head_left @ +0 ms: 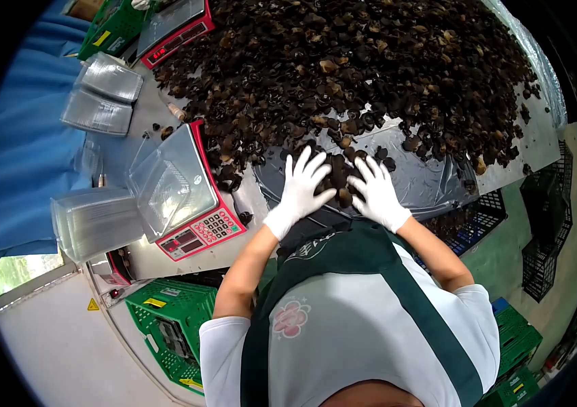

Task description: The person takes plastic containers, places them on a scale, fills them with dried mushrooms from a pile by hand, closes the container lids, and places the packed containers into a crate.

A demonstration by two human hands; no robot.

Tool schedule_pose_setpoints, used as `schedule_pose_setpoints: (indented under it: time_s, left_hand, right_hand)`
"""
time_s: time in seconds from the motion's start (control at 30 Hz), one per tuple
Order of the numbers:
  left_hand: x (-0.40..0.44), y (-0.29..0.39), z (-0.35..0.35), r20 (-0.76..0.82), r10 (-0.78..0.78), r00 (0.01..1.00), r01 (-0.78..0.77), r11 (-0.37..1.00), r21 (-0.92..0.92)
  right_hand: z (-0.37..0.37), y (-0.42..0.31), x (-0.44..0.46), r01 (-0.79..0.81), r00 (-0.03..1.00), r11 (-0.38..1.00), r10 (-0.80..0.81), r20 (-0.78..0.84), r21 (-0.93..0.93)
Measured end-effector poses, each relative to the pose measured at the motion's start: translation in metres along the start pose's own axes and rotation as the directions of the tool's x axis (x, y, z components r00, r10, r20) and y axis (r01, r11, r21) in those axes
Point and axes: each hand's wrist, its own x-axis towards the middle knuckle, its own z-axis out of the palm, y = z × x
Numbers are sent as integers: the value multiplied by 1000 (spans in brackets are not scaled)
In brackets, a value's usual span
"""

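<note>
Bracketing dark, curled pieces [339,178] right of the nearer scale [199,188], left hand [299,191] and right hand [378,197] spread gloved fingers; pieces seem light, pliable, best cupped from both sides.

Fungus heap [370,74] on worktop [540,142], spread across far side. Sheet [438,186] on worktop before person [349,319]; fungus cluster [340,178] on sheet, between left hand [302,184] and right hand [378,193]. Scale [200,234] left of hands, tray [166,188] on its pan; tray stack [98,220] left of scale. Second scale [178,46] beyond, left of heap. Crate [197,315] below, left.
</note>
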Motion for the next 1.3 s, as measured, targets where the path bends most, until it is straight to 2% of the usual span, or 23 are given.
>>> schedule_pose_setpoints:
  time_s: [0.1, 0.17, 0.23, 0.27, 0.37, 0.4, 0.43, 0.5, 0.53, 0.57, 0.67, 0.73, 0.83, 0.9, 0.97, 1.03, 1.1, 1.17, 1.23, 1.27, 1.3]
  left_hand:
    - [-44, 10, 3, 68, 37, 997, -38, 999, 14]
    - [-62, 9, -3, 73, 51, 996, -52, 999, 15]
    - [-72, 8, -8, -98, -11, 995, 7, 999, -47]
    - [-73, 5, -13, -188, -17, 982, 6, 998, -61]
    - [-72, 2, -20, -240, -219, 946, 188, 971, -145]
    - [-70, 0, -20, -162, -287, 944, 273, 956, -108]
    - [-71, 2, -21, -164, -289, 943, 274, 956, -107]
    - [-67, 6, -21, 7, -305, 952, 303, 945, -118]
    - [-68, 8, -18, 64, -280, 958, 284, 955, -82]
    - [-69, 11, -14, 109, -255, 961, 263, 963, -65]
    - [-70, 11, 0, 6, -140, 990, 140, 984, -112]
    - [-65, 12, 1, 1, -92, 996, 92, 991, -95]
    - [-49, 21, -2, 4, 16, 1000, -15, 1000, -11]
    - [-31, 30, 1, 26, 64, 998, -63, 998, -29]
    - [-14, 42, 2, 27, 143, 989, -144, 990, 13]
    - [3, 53, 2, 105, 101, 989, -100, 995, -15]
    - [16, 62, 1, 189, 120, 975, -122, 992, 3]
    - [25, 69, 2, 226, 129, 966, -137, 990, 22]
    - [26, 67, 3, 239, 31, 971, -32, 999, 0]
    - [20, 60, 8, 197, 7, 980, 1, 999, -40]
    - [13, 55, 15, 158, -26, 987, 25, 1000, 3]
  right_hand:
    - [-1, -1, -27, 83, 996, 988, -87, 27, 128]
    - [-16, 3, -31, 74, 993, 969, -51, -105, 234]
    - [-36, 10, -30, -12, 987, 977, 46, -151, 214]
    - [-44, 15, -30, -116, 972, 959, 164, -170, 258]
    - [-47, 32, -30, -321, 942, 933, 333, -52, 161]
    - [-50, 31, -30, -358, 934, 925, 353, 61, 127]
    - [-48, 27, -32, -351, 933, 931, 339, 124, 97]
    - [-42, 12, -38, -322, 934, 943, 302, 190, 86]
    - [-35, 8, -41, -266, 954, 962, 254, 159, 59]
    - [-32, 3, -45, -308, 934, 947, 285, 215, 86]
    - [-25, 3, -51, -366, 922, 920, 339, 187, 141]
    - [-25, 4, -55, -441, 895, 887, 424, 135, 135]
    - [-22, 4, -56, -450, 892, 881, 437, 113, 147]
    - [-20, 4, -55, -472, 881, 866, 456, 128, 164]
    - [-11, 7, -56, -427, 904, 885, 413, 112, 187]
    - [-8, 9, -59, -419, 908, 885, 407, 99, 202]
    - [-4, 12, -61, -413, 910, 838, 397, 121, 357]
    - [-6, 8, -62, -422, 905, 833, 410, 113, 357]
    - [-16, 3, -58, -519, 854, 771, 481, 195, 369]
    - [-11, 4, -62, -458, 886, 813, 452, 107, 360]
    - [-6, 5, -64, -460, 884, 811, 454, 107, 361]
